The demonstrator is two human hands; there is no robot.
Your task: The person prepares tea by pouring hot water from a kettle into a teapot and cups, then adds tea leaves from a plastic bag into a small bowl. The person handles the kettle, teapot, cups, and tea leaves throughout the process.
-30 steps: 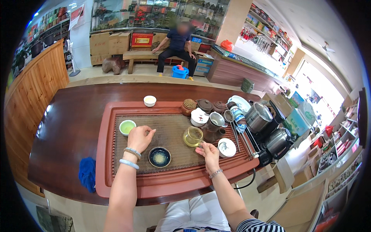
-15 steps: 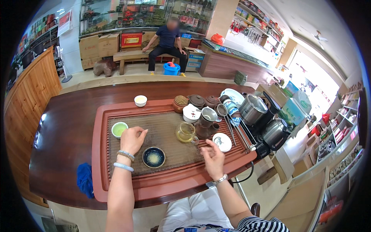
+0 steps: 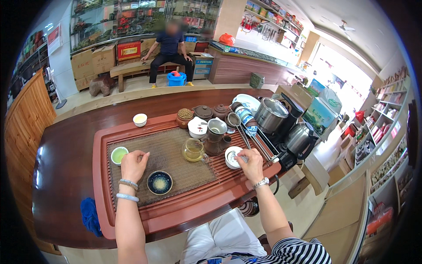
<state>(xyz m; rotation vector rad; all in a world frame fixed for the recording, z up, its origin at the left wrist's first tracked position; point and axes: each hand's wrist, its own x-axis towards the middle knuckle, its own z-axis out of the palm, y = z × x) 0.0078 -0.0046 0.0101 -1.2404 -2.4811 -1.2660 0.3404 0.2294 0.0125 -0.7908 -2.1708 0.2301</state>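
My left hand (image 3: pixel 134 163), with two bracelets at the wrist, hovers over the left part of the tea tray (image 3: pixel 100 185), its fingers loosely bent, its thumb apart, and nothing visible in it. Just left of it stands a white cup (image 3: pixel 119 155) of pale green tea. A dark blue dish (image 3: pixel 159 182) with a pale centre lies in front of it. My right hand (image 3: pixel 251 164) has its fingertips pinched at the right side of a white gaiwan (image 3: pixel 232 156) with a dark drawing. Its fingers partly cover the gaiwan. Left of that is a glass pitcher (image 3: pixel 193 150) with yellowish tea.
Another white cup (image 3: pixel 140 119) stands beyond the tray. Teapots (image 3: pixel 203 112), a metal strainer (image 3: pixel 217 126) and a patterned lidded bowl (image 3: pixel 198 127) crowd the tray's far right. Kettles (image 3: pixel 301 140) stand beyond its right edge. A blue cloth (image 3: pixel 90 215) lies left. A person (image 3: pixel 170 50) sits on a bench.
My right hand has come onto the gaiwan, its fingers closing at the side. The left hand has drawn slightly away from the green tea cup. The whole view has shifted.
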